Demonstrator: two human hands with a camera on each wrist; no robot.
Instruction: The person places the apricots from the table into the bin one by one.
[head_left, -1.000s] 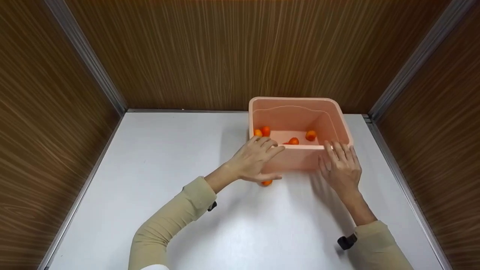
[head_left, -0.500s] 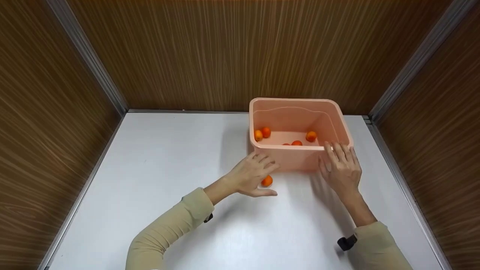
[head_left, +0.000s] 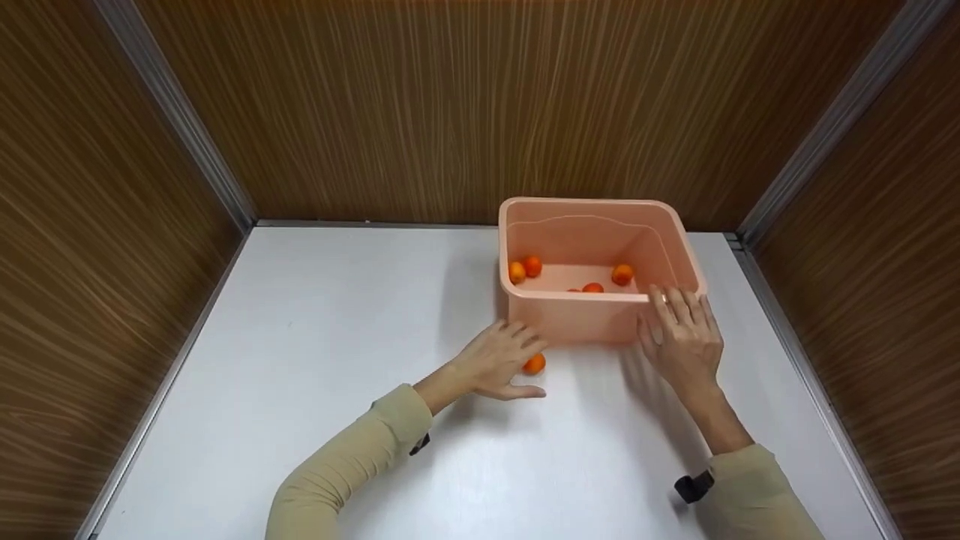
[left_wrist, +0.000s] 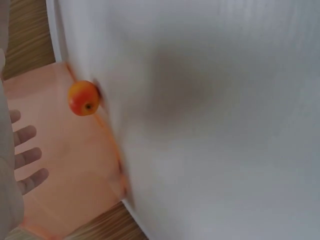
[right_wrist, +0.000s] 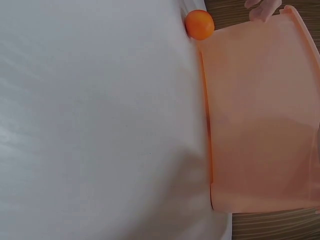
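Note:
A pink plastic bin (head_left: 600, 322) stands at the back right of the white table, with several small oranges (head_left: 532, 265) on its floor. One more orange (head_left: 534, 364) lies on the table by the bin's front left corner; it also shows in the wrist views (left_wrist: 83, 98) (right_wrist: 199, 24). My left hand (head_left: 504, 360) rests on the table right beside this orange, fingers relaxed and spread, holding nothing. My right hand (head_left: 681, 330) lies flat against the bin's front wall near its right corner, fingers straight.
The white table (head_left: 315, 352) is boxed in by wood-grain walls (head_left: 450, 112) at the back and both sides. The bin's front wall (right_wrist: 260, 115) fills the right wrist view.
My left hand came down from the bin's front rim to the table and drew back a little, uncovering the loose orange. The right hand and the bin stayed put.

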